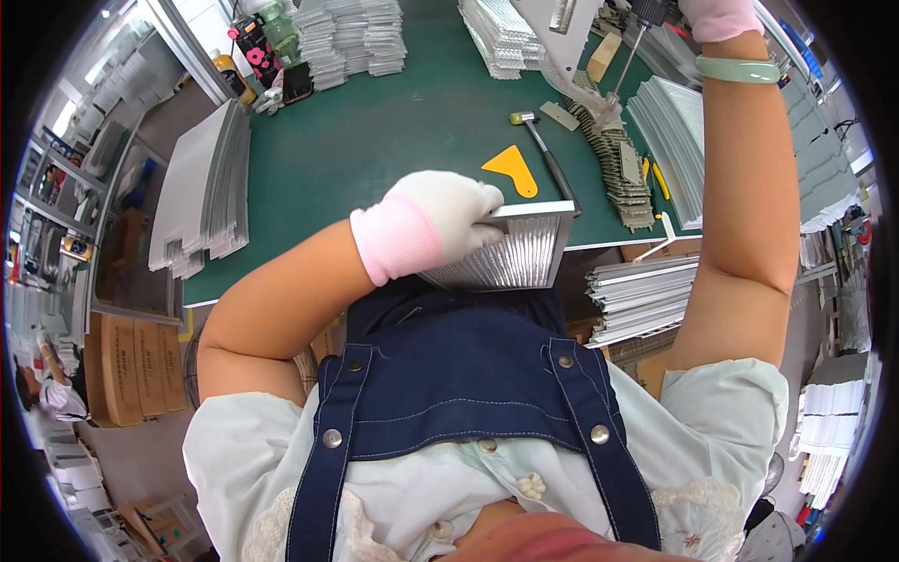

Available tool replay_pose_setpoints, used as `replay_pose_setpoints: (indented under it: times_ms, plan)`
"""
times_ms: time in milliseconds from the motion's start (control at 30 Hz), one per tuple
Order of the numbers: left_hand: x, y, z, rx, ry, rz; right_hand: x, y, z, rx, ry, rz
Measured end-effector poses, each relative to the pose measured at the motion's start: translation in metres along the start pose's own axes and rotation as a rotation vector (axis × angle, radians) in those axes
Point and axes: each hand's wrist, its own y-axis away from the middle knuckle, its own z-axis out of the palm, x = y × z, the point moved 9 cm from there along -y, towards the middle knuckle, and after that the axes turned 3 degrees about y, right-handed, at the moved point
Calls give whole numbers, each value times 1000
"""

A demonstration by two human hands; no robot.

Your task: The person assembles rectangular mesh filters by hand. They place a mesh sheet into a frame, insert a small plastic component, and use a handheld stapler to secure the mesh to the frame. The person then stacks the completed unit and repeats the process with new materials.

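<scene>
My left hand [440,220], in a white glove with a pink cuff, grips the upper edge of a thin framed panel [510,258]. The panel has a silvery ribbed face and rests tilted against my front at the table edge. My right hand [721,17], gloved the same way, is raised at the top right beside a black tool head [651,9] with a long thin metal shaft. Its fingers run out of the picture, so any grip is hidden. Closest to the panel lie a yellow scraper [514,172] and a hammer [551,159] with a dark handle.
Stacked pale panels stand on the green table [375,131] at left [201,187], back and right [670,140]. A row of small grey-green pieces [618,169], a wooden block [604,58] and yellow-handled pliers [660,178] lie at right. Frame strips [637,295] sit below the table edge.
</scene>
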Motion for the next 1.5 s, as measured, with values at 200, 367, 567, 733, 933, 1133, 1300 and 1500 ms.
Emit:
replay_pose_setpoints:
  times_ms: [200,367,567,733,933,1133,1300,1500]
  plan:
    - [-73,119,-95,473,382,-266,-16,99,-12,62,75,450]
    - [-142,241,-109,1309,548,-267,26,352,91,-906,384,1005]
    - [-232,214,8,1048,780,-531,35,424,158,-1140,-12,1320]
    - [-241,229,30,1061,704,-586,1,291,156,-668,-203,1169]
    - [-239,231,41,1052,707,-572,-42,172,167,-1027,294,519]
    - [-237,234,43,1027,661,-584,-40,153,169,-874,426,498]
    - [-223,234,33,1077,586,-533,-28,209,166,-1137,561,648]
    - [-95,142,9,804,41,108,-10,271,169,-1025,427,783]
